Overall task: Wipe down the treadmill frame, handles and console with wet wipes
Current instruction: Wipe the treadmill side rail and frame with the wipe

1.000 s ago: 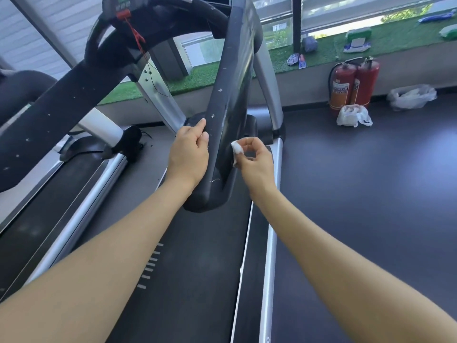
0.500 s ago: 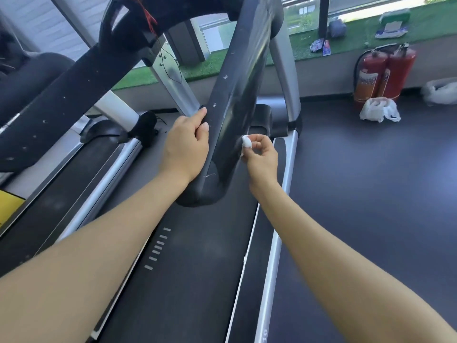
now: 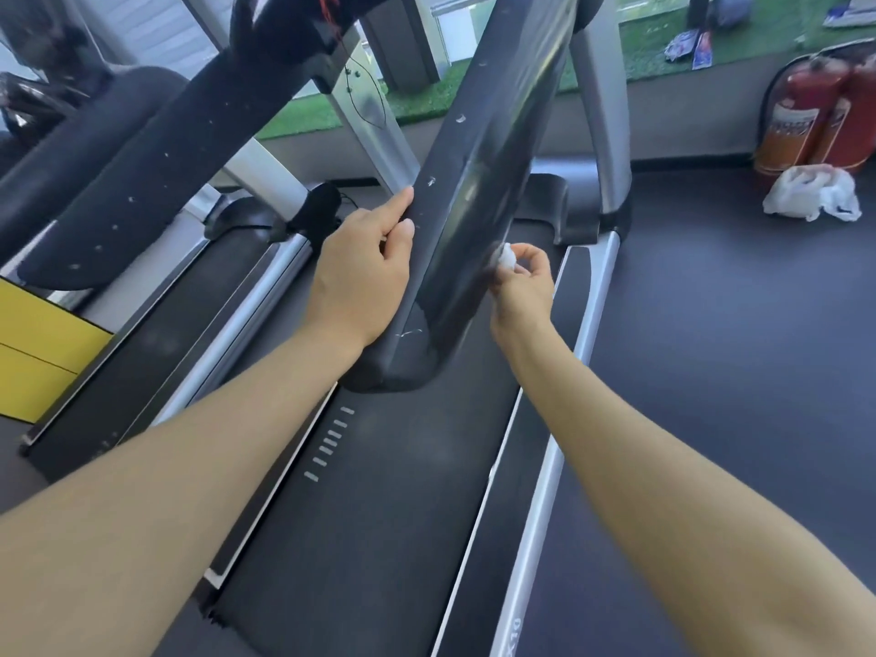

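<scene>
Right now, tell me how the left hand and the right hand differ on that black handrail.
The left hand rests on the black handrail's left edge with fingers nearly straight and holds nothing; the right hand pinches a small wadded white wipe with curled fingers. The left hand sits slightly higher on the rail; the right hand presses the wipe against its right face. Both are bare and touch the same handrail near its lower end.

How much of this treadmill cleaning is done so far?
Hard to call anything finished. The right hand pinches a balled wet wipe against the black handle, which the left hand steadies. White specks on that handle and on the left handle suggest more wiping ahead. The console is out of view.
</scene>
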Demonstrator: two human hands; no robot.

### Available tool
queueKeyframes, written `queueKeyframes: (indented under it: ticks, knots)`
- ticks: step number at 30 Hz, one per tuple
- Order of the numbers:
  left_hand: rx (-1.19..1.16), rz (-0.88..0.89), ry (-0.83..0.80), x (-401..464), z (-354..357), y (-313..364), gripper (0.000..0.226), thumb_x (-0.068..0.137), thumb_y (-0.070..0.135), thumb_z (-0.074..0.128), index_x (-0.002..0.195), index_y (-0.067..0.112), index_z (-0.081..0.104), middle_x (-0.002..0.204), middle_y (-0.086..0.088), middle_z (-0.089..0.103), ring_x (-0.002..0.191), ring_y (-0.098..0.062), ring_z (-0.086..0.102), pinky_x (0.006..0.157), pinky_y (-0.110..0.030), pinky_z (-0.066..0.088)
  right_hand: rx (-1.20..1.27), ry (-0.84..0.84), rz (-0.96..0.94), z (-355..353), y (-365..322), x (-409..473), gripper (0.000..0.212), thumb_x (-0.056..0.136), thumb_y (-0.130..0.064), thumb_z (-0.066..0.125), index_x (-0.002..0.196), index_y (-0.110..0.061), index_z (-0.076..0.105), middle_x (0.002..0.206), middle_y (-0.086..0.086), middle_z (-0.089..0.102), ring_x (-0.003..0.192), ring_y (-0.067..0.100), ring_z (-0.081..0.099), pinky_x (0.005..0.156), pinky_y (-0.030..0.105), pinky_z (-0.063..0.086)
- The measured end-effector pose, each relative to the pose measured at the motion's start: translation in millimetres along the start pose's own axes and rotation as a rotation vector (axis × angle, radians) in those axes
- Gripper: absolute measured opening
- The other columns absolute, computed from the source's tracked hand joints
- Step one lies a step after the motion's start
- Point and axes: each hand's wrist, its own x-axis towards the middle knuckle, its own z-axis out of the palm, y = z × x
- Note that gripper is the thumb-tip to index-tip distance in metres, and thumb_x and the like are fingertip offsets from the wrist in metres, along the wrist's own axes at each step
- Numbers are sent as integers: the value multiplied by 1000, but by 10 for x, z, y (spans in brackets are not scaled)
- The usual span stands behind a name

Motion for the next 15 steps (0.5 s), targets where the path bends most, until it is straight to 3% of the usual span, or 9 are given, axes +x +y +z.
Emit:
queueKeyframes:
  ticks: [3, 8, 15]
  knots:
    - [-6, -6, -1, -5, 2, 8, 39, 101, 25, 40, 139, 29, 45, 110, -5, 60, 95, -12, 49, 76, -13, 29, 48, 14, 39, 28, 71, -99, 16, 96, -11, 52, 81, -16, 47, 70, 3, 56, 61, 14, 45, 59, 21, 41]
    - [-4, -15, 0, 0, -15, 1, 39, 100, 25, 41, 139, 30, 45, 104, -7, 60, 88, -11, 47, 75, -11, 29, -20, -177, 103, -283, 333, -757, 10, 93, -6, 58, 86, -9, 52, 75, 6, 61, 63, 12, 53, 59, 17, 46]
    - [3, -8, -1, -12, -8, 22, 39, 101, 24, 40, 139, 28, 46, 106, -7, 61, 90, -11, 47, 75, -12, 29, -82, -45, 31, -54, -84, 69, 27, 89, 8, 52, 74, -13, 45, 65, 2, 51, 54, 12, 45, 49, 18, 41]
